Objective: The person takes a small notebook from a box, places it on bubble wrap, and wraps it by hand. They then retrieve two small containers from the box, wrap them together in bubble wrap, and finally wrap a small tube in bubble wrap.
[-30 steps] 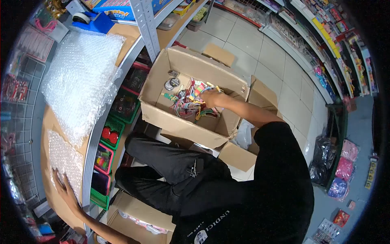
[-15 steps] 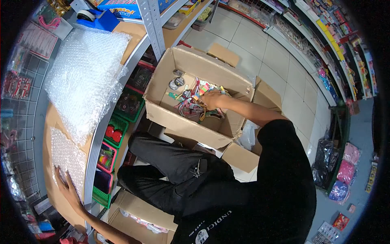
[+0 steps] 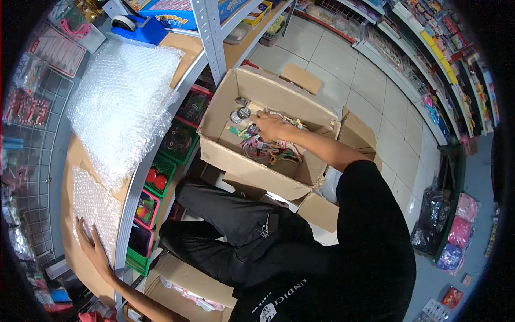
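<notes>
My left hand (image 3: pixel 95 251) lies with fingers spread on a small sheet of bubble wrap (image 3: pixel 96 201) on the wooden shelf top. My right hand (image 3: pixel 270 127) is down inside an open cardboard box (image 3: pixel 249 163), over a tangled heap of colourful cords or bands (image 3: pixel 263 151). Its fingers are bent and drawn together; whatever they hold is hidden beneath them. Just beyond the fingertips are round, silver-and-dark discs or tins (image 3: pixel 236 115) on the box floor.
A larger bubble wrap sheet (image 3: pixel 126 102) covers the shelf behind, near a blue tape dispenser (image 3: pixel 139 30). A metal shelf post (image 3: pixel 208 40) rises close to the box. Green and pink baskets (image 3: pixel 160 174) line the shelf below. Another cardboard box (image 3: pixel 188 287) sits beside my legs.
My right hand has moved left within the box, from the heap towards the round discs, covering a bright multicoloured piece. My left hand stays on the bubble wrap. The view has shifted slightly.
</notes>
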A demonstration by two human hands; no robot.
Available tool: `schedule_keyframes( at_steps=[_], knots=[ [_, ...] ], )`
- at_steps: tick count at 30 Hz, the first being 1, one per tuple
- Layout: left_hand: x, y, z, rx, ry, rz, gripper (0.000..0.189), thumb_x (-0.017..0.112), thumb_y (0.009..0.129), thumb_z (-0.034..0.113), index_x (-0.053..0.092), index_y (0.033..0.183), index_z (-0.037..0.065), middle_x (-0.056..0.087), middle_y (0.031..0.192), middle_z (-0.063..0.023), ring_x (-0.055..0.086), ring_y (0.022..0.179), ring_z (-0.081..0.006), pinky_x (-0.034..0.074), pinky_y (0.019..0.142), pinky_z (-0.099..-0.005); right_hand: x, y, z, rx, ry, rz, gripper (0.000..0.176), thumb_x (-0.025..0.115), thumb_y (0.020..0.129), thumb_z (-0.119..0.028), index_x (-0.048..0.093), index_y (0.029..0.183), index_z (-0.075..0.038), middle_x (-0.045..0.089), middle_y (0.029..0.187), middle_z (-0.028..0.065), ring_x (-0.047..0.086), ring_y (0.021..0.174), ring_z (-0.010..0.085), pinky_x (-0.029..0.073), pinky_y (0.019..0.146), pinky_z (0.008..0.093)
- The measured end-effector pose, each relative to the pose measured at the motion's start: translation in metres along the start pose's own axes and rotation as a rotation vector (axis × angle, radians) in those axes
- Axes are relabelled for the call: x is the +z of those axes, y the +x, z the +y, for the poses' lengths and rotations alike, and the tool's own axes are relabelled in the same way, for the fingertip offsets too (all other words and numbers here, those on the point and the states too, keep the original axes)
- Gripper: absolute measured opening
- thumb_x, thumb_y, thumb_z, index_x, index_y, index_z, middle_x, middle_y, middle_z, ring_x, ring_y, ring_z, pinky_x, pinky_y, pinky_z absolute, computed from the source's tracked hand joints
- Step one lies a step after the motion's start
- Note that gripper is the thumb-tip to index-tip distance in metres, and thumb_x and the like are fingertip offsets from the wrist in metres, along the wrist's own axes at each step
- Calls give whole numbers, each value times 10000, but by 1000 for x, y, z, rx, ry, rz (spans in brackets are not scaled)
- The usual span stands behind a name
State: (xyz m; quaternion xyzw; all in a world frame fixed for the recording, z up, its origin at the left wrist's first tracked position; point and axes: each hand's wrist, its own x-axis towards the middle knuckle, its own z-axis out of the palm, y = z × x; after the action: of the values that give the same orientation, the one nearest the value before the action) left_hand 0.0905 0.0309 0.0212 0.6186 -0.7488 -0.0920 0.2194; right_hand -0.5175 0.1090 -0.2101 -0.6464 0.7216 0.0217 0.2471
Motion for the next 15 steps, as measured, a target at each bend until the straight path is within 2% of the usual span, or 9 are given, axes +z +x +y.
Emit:
schedule_keyframes(
  at_steps=[2,3,6,7,10,11,14,15],
  knots=[
    [1,0,-5,16,11,6,433,536,991,192,476,1361,-25,463,1433,-192,404,1357,-304,290,1133,-409,2,5,0,-183,-111,-3,576,681,737,-111,513,1286,-56,592,1203,211,552,1189,371,445,983,481],
    [1,0,-6,12,-1,7,433,539,989,186,476,1360,-28,461,1434,-196,404,1357,-307,289,1135,-407,4,8,-4,-126,-89,-78,598,691,722,-86,516,1294,-78,523,1285,211,474,1270,378,419,1017,462],
    [0,0,-3,8,-18,13,431,545,984,172,476,1356,-35,454,1436,-209,401,1360,-314,285,1139,-406,3,11,-6,-133,-112,-111,600,681,728,-99,512,1304,-93,540,1266,197,498,1239,381,425,1008,463],
    [0,-1,-1,13,-13,16,430,545,983,168,476,1355,-37,452,1437,-212,400,1361,-317,284,1141,-406,0,8,-6,-113,-60,-56,525,669,731,-108,553,1243,-83,561,1242,196,516,1222,364,425,1001,459],
    [1,0,-2,4,-22,12,430,544,982,168,477,1353,-39,443,1448,-214,396,1366,-324,284,1142,-411,-12,15,-1,-91,73,-112,440,667,728,-126,587,1156,-59,609,1165,199,559,1172,355,436,972,458],
    [0,0,-3,1,-21,7,431,544,982,170,477,1353,-39,442,1450,-213,395,1366,-325,284,1142,-411,-6,24,9,-76,116,-101,393,695,729,-132,598,1100,-45,649,1062,178,605,1095,328,458,927,444],
    [0,1,-1,5,-1,1,450,533,990,190,462,1366,-46,451,1448,-204,393,1368,-314,266,1151,-401,-6,37,29,-106,530,-86,394,721,737,-129,597,1103,-51,670,989,149,634,1020,298,473,894,430],
    [0,0,0,6,12,1,459,528,994,199,454,1372,-49,457,1446,-200,393,1368,-308,257,1155,-397,-12,39,29,-148,617,-97,412,726,746,-117,590,1129,-51,656,1062,162,617,1054,275,475,907,420]
  ],
)
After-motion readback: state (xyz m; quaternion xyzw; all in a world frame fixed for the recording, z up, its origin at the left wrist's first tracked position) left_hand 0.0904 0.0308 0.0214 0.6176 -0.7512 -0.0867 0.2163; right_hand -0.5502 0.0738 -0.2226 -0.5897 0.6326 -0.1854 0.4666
